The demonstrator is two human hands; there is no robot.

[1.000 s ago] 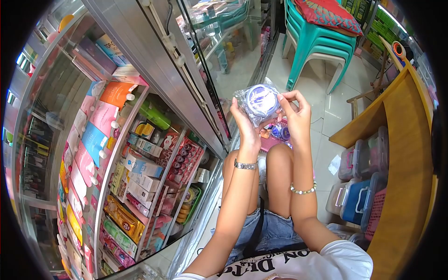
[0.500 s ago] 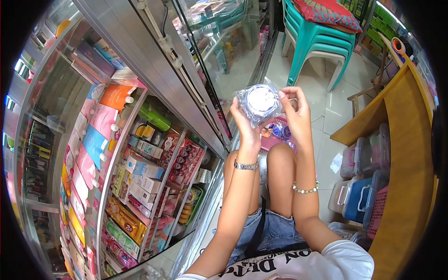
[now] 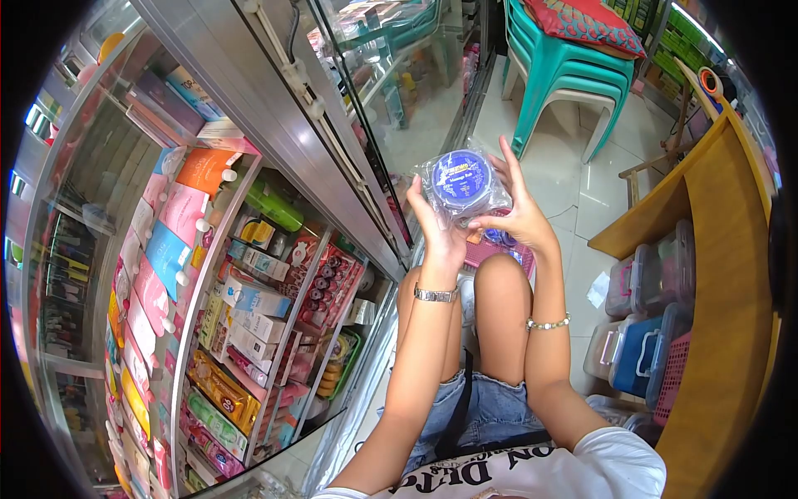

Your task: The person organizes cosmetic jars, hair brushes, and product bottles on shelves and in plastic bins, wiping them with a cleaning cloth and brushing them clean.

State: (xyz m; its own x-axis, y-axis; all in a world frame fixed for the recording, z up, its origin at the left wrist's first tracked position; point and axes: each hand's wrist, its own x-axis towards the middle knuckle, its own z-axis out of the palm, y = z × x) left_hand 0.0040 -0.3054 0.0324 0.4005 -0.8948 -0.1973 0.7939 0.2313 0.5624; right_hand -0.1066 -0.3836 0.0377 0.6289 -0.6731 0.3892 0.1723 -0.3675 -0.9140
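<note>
A round jar (image 3: 462, 176) with a blue lid, in clear plastic wrap, is held up above my knees. Its label faces me and seems to read "Massage Rub". My left hand (image 3: 435, 223) grips the jar's left side, thumb along the edge and the other fingers hidden under it. Around the right side curves my right hand (image 3: 525, 208), its thumb at the lower edge and its fingers stretched upward against the wrap. Below, a pink basket (image 3: 525, 259) with blue-lidded items is partly covered by my hands and knee.
A glass display case (image 3: 179, 333) packed with boxes and tubes stands at the left. Stacked green chairs (image 3: 565, 71) with a red cushion (image 3: 573, 25) are ahead. Plastic bins (image 3: 640, 358) sit under a wooden counter (image 3: 731, 274) at the right.
The jar's pale, glare-lit face has given way to the blue labelled lid. My right hand has gone from pinching the upper right edge to spreading round the right side, thumb lower down.
</note>
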